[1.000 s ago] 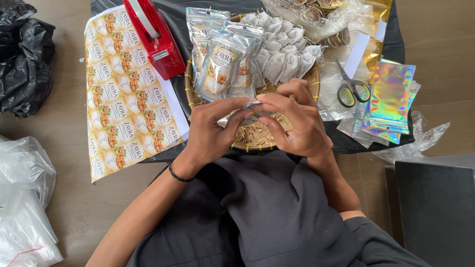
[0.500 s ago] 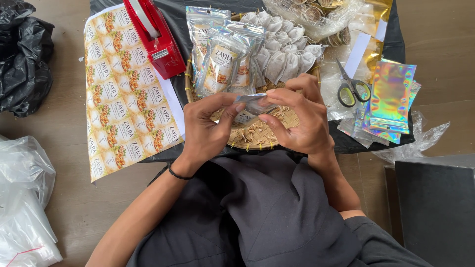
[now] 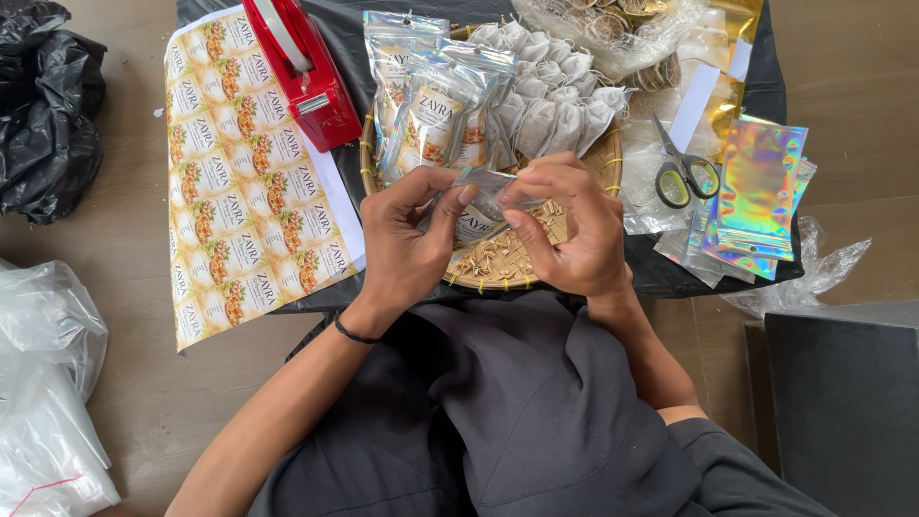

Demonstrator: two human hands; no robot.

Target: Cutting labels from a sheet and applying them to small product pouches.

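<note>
My left hand (image 3: 410,239) and my right hand (image 3: 567,230) pinch the top edge of a small shiny pouch (image 3: 481,199) between thumbs and fingers, held over a round woven tray (image 3: 498,273). Loose dried bits lie on the tray under the pouch. Several filled labelled pouches (image 3: 426,101) lean at the tray's back left, and white tea bags (image 3: 557,105) pile at its back right. The pouch's lower half is hidden behind my fingers.
A sheet of orange-and-white labels (image 3: 239,211) lies left, a red tape dispenser (image 3: 302,67) above it. Scissors (image 3: 682,172) and holographic empty pouches (image 3: 756,191) sit right. Black bag (image 3: 48,105) far left, clear plastic bags (image 3: 43,383) lower left, a dark box (image 3: 842,402) lower right.
Both hands have lifted the pouch slightly up from the tray, and the fingers have shifted along its top edge.
</note>
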